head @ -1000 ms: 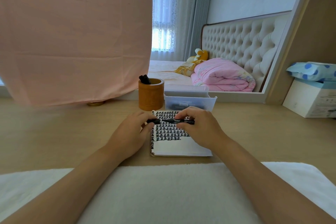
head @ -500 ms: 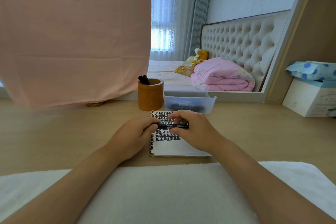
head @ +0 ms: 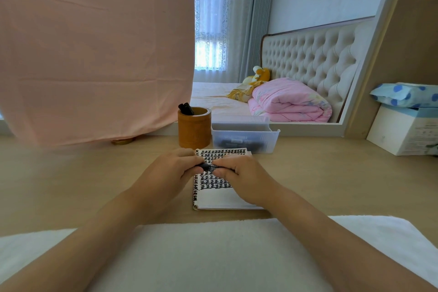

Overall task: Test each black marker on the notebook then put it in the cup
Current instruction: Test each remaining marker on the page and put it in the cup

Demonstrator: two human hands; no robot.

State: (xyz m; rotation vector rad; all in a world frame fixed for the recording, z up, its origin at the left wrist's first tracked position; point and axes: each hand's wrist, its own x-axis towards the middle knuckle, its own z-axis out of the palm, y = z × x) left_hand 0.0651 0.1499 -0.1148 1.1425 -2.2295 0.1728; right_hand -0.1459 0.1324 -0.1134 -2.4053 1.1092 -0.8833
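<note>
A black marker [head: 209,166] crosses a white notebook [head: 220,197] page filled with rows of blocky black marks. Beyond it, an amber-brown cup [head: 194,130] holds more black markers [head: 186,109], beside a frosted, see-through bin [head: 265,142]. A plain pink cloth [head: 94,54] fills the far left, and a white towel [head: 213,256] covers the near edge of a pale wood-tone desk [head: 71,185]. At right, a light-blue packet [head: 407,95] bears dark-blue dots.

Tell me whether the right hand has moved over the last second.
Yes. The right hand has slid left across the notebook, toward the left hand, covering more of the black marker.
</note>
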